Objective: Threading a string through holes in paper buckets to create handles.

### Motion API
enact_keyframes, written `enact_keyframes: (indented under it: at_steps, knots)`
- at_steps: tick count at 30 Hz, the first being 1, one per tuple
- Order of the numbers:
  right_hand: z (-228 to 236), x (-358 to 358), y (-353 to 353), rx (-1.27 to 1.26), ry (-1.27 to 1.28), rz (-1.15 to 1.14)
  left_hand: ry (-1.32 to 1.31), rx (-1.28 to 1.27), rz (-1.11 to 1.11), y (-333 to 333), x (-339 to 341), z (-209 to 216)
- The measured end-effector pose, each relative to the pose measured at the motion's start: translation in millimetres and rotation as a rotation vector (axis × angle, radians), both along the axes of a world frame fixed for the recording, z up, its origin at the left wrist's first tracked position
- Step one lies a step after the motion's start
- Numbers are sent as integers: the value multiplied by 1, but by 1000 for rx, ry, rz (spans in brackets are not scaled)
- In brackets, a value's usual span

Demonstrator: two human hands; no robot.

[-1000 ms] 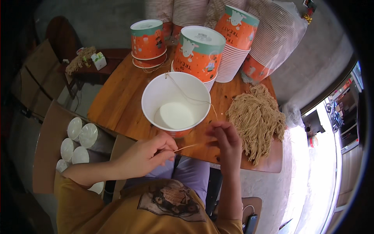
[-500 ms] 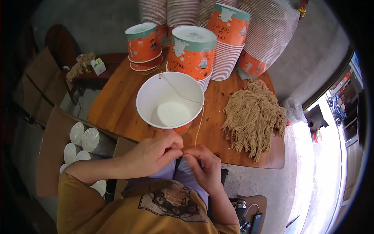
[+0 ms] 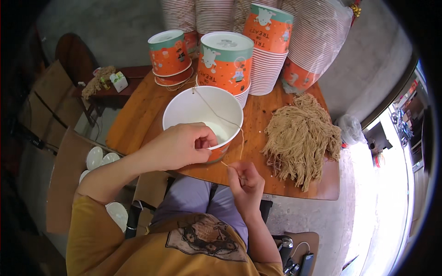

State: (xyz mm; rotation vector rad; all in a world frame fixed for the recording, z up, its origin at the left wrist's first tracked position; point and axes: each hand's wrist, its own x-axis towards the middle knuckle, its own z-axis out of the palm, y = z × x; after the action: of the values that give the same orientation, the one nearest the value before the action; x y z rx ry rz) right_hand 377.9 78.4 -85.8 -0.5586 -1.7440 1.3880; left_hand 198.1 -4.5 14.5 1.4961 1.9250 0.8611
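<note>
A white-lined paper bucket [image 3: 177, 108] with an orange outside stands mouth up at the table's near edge. My left hand [image 3: 182, 145] reaches over its near rim, fingers curled and thumb outside, gripping the wall there. A thin tan cord [image 3: 242, 140] is fixed at a hole in the far rim, crosses the mouth and hangs over the right side. Just right of the bucket, my right hand [image 3: 247, 184] pinches the cord near its end. A short tip sticks out to the left of those fingers.
Upside-down orange-and-green buckets [image 3: 225, 69] stand stacked behind, with a plastic-wrapped stack [image 3: 317, 41] at the far right. A heap of tan cords [image 3: 301, 138] lies on the wooden table [image 3: 133, 124]. More white buckets [image 3: 117, 214] sit in a cardboard box at lower left.
My left hand has left the cord end beside my right hand and moved up to the bucket's near rim. The right hand has shifted slightly right, still pinching the cord.
</note>
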Motion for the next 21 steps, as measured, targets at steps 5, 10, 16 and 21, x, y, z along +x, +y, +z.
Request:
enact_keyframes:
  at_steps: [5, 10, 16, 21]
  knots:
    - [-2, -14, 7, 560, -17, -123, -101, -139, -55, 7, -9, 3]
    - [-4, -24, 7, 832, 47, -165, -131, -97, -44, 6, -9, 1]
    - [-14, -19, 9, 869, -57, -87, -123, -110, -18, 6, -6, 5]
    - [-3, -20, 2, 644, -122, -231, -130, -122, -15, 6, -7, 4]
